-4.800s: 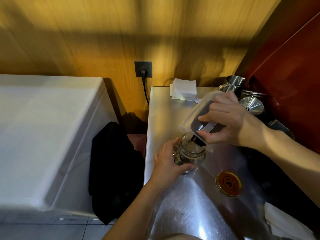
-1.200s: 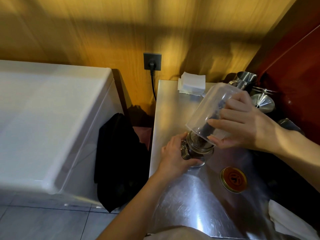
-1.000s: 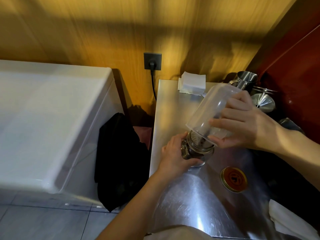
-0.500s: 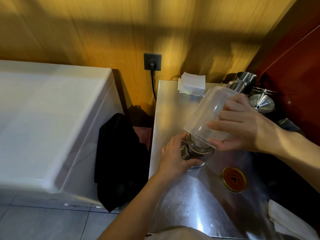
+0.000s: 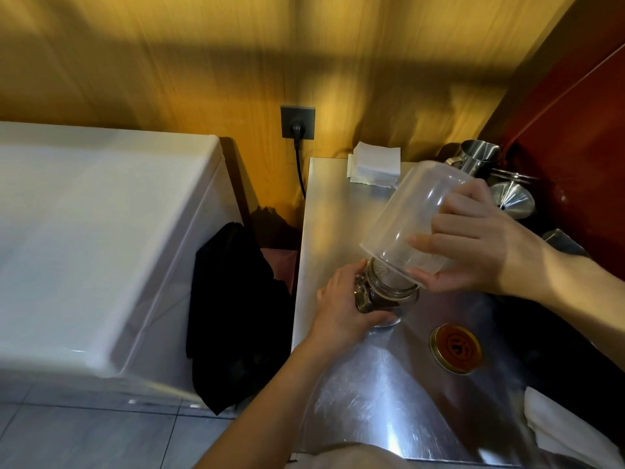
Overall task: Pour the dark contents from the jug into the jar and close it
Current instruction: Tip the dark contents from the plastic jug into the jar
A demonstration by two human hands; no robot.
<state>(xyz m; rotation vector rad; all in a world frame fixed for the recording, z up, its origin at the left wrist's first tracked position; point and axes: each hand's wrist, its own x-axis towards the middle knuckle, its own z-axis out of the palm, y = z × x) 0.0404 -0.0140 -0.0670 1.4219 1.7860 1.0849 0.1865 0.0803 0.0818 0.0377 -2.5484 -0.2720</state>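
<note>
A small glass jar (image 5: 385,297) with dark contents inside stands on the steel counter (image 5: 338,211). My left hand (image 5: 341,308) is wrapped around its left side. My right hand (image 5: 473,245) holds a clear plastic jug (image 5: 412,218) tipped almost upside down, its rim resting over the jar's mouth. The jug looks empty and see-through. A round gold and brown lid (image 5: 456,347) lies flat on the counter to the right of the jar, apart from both hands.
A stack of white paper squares (image 5: 375,162) sits at the counter's back edge. Steel pitchers and a funnel (image 5: 507,194) crowd the back right corner. A white cloth (image 5: 561,431) lies at the front right. A white chest (image 5: 101,231) and a black cloth (image 5: 233,313) are on the left.
The dark contents that showed inside the jug have run out into the jar, and the jug now looks clear. Both hands have stayed in place.
</note>
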